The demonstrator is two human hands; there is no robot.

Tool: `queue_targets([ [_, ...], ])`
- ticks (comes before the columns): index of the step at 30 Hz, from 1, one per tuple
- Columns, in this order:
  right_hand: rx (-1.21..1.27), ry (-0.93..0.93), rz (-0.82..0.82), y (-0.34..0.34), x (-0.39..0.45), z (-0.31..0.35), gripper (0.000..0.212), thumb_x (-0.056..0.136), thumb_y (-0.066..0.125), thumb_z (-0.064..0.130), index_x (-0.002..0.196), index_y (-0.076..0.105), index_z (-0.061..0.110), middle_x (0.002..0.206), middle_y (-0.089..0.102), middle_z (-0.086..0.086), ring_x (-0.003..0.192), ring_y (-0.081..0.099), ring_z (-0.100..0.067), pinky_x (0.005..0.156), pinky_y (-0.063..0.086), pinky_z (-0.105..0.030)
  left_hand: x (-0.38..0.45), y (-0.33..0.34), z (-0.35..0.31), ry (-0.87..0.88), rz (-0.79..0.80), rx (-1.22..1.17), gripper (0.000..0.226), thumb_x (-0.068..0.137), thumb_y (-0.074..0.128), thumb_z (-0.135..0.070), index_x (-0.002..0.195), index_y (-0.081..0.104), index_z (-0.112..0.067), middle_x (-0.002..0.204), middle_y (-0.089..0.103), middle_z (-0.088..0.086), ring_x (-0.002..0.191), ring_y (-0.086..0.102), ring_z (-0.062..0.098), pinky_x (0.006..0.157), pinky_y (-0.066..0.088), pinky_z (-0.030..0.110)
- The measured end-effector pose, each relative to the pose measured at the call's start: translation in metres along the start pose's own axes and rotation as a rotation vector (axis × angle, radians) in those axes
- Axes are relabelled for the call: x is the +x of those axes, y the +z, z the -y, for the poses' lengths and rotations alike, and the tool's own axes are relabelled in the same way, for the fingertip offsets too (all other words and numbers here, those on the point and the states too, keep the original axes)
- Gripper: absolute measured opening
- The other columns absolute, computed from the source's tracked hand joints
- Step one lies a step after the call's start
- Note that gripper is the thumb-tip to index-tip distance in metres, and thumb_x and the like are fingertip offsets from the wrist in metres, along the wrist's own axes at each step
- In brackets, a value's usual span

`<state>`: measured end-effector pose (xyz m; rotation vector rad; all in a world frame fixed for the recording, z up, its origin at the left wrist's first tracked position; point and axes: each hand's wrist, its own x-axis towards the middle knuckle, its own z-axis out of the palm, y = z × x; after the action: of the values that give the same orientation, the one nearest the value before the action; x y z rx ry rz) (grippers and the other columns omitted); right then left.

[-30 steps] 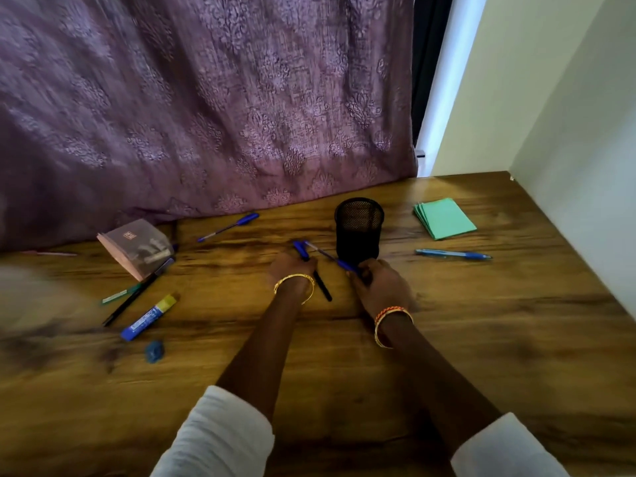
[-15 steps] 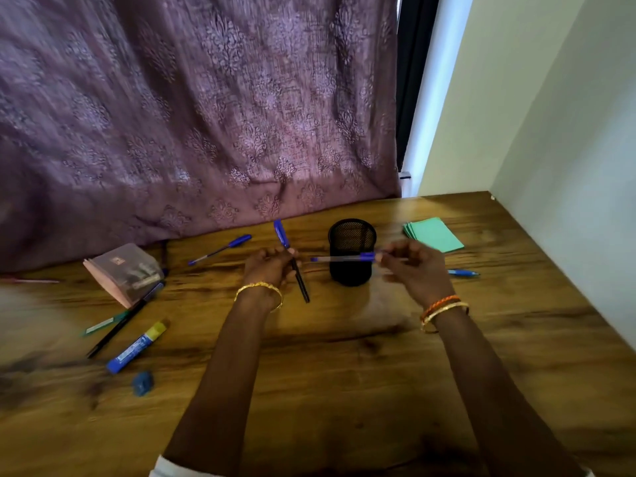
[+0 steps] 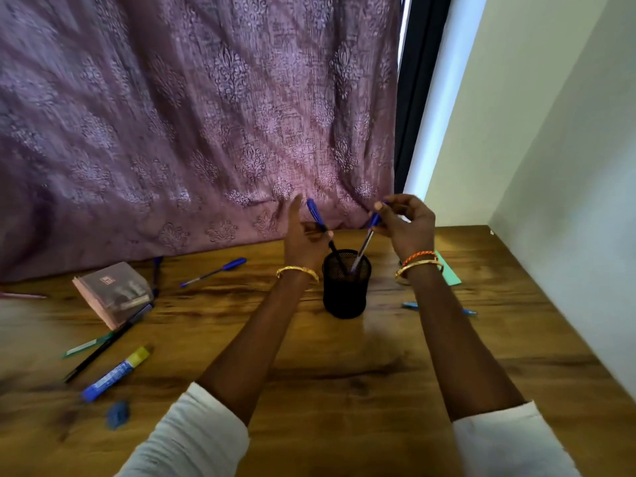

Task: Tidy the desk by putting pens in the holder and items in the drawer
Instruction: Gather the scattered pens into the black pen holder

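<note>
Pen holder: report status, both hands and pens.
Left hand holds black pen, right hand pinches clear pen. Both tips inside mesh holder, not released. Nothing blocking.

You won't find any text you can actually read here. The clear-wrapped pink pad (image 3: 112, 292) at the desk's left carries a small dark square mark with pale strokes and some whitish marks below it, all too blurred to make out. The blue marker (image 3: 115, 373) with the yellow cap bears light lettering along its barrel, smeared beyond reading.
</note>
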<state>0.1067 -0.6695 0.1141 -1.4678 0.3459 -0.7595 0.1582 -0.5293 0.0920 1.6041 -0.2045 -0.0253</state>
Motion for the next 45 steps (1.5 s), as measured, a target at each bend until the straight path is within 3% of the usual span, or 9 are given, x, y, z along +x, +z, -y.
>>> queue_targets([
  [4, -0.182, 0.047, 0.057, 0.005, -0.004, -0.033, 0.01, 0.078, 0.072, 0.009, 0.079, 0.062, 0.011, 0.077, 0.061, -0.011, 0.074, 0.06, -0.024, 0.069, 0.056, -0.044, -0.009, 0.008, 0.022, 0.026, -0.001, 0.255, 0.058, 0.084, 0.062, -0.007, 0.136, 0.041, -0.024, 0.093, 0.058, -0.006, 0.082, 0.059, 0.015, 0.079, 0.055, 0.035],
  [9, -0.232, 0.08, 0.109, 0.003, -0.013, -0.053, 0.019, 0.081, 0.07, 0.01, 0.093, 0.065, -0.005, 0.084, 0.064, -0.011, 0.081, 0.059, -0.022, 0.073, 0.052, -0.033, -0.006, 0.013, 0.037, 0.039, -0.021, 0.344, 0.017, 0.086, 0.058, -0.016, 0.102, 0.063, -0.02, 0.114, 0.058, 0.006, 0.094, 0.061, 0.02, 0.088, 0.053, 0.037],
  [13, -0.255, 0.112, 0.115, 0.003, -0.016, -0.059, 0.023, 0.081, 0.07, 0.012, 0.097, 0.065, -0.003, 0.086, 0.063, -0.01, 0.083, 0.059, -0.019, 0.071, 0.049, -0.02, -0.013, 0.012, 0.045, -0.004, 0.005, 0.285, 0.018, 0.09, 0.055, -0.014, 0.107, 0.06, -0.015, 0.099, 0.061, 0.001, 0.087, 0.058, 0.017, 0.074, 0.05, 0.028],
  [17, -0.281, 0.123, 0.124, 0.0, -0.023, -0.065, 0.027, 0.08, 0.071, 0.017, 0.1, 0.065, 0.001, 0.093, 0.066, -0.01, 0.085, 0.06, -0.016, 0.06, 0.047, -0.005, -0.021, 0.015, 0.046, -0.084, 0.011, 0.252, 0.038, 0.091, 0.057, -0.02, 0.127, 0.047, -0.015, 0.101, 0.054, 0.0, 0.092, 0.055, 0.015, 0.078, 0.048, 0.027],
  [24, -0.34, 0.161, 0.104, -0.008, -0.039, -0.071, 0.032, 0.086, 0.064, 0.031, 0.103, 0.065, 0.004, 0.099, 0.068, -0.009, 0.089, 0.06, -0.017, 0.067, 0.045, -0.015, -0.044, 0.019, 0.054, -0.02, 0.046, 0.291, 0.021, 0.097, 0.043, -0.033, 0.101, 0.05, -0.013, 0.082, 0.056, 0.001, 0.075, 0.053, 0.018, 0.069, 0.043, 0.033],
  [29, -0.444, 0.13, -0.117, -0.027, -0.05, -0.064, 0.027, 0.091, 0.056, 0.026, 0.104, 0.065, 0.004, 0.094, 0.063, -0.004, 0.087, 0.055, -0.013, 0.069, 0.036, -0.013, -0.06, 0.017, 0.056, 0.003, 0.017, 0.245, 0.031, 0.098, 0.027, -0.043, 0.097, 0.049, -0.021, 0.064, 0.047, -0.004, 0.056, 0.044, 0.01, 0.052, 0.033, 0.025],
  [33, -0.697, 0.146, -0.18, -0.062, -0.052, -0.074, 0.022, 0.089, 0.054, 0.008, 0.108, 0.063, 0.001, 0.114, 0.063, -0.017, 0.108, 0.056, -0.027, 0.087, 0.045, -0.029, -0.071, 0.002, 0.07, -0.08, -0.015, 0.228, 0.037, 0.099, 0.024, -0.043, 0.108, 0.055, -0.026, 0.087, 0.056, -0.007, 0.08, 0.053, 0.011, 0.073, 0.039, 0.027],
  [39, -1.319, 0.269, 0.026, -0.088, -0.064, -0.097, 0.037, 0.088, 0.052, 0.012, 0.125, 0.052, 0.012, 0.137, 0.045, -0.015, 0.13, 0.035, -0.033, 0.109, 0.026, -0.047, -0.057, -0.034, 0.094, -0.08, -0.087, 0.479, 0.022, 0.094, 0.048, -0.015, 0.112, 0.056, -0.004, 0.1, 0.063, 0.01, 0.097, 0.059, 0.027, 0.076, 0.041, 0.025],
  [45, -1.374, 0.19, 0.055, -0.077, -0.081, -0.102, 0.028, 0.09, 0.05, 0.011, 0.117, 0.058, 0.015, 0.123, 0.05, -0.017, 0.122, 0.041, -0.034, 0.107, 0.032, -0.047, 0.006, -0.108, 0.107, -0.159, -0.211, 1.081, 0.059, 0.086, 0.057, -0.018, 0.139, 0.034, -0.006, 0.149, 0.027, 0.021, 0.135, 0.029, 0.04, 0.108, 0.03, 0.048],
])
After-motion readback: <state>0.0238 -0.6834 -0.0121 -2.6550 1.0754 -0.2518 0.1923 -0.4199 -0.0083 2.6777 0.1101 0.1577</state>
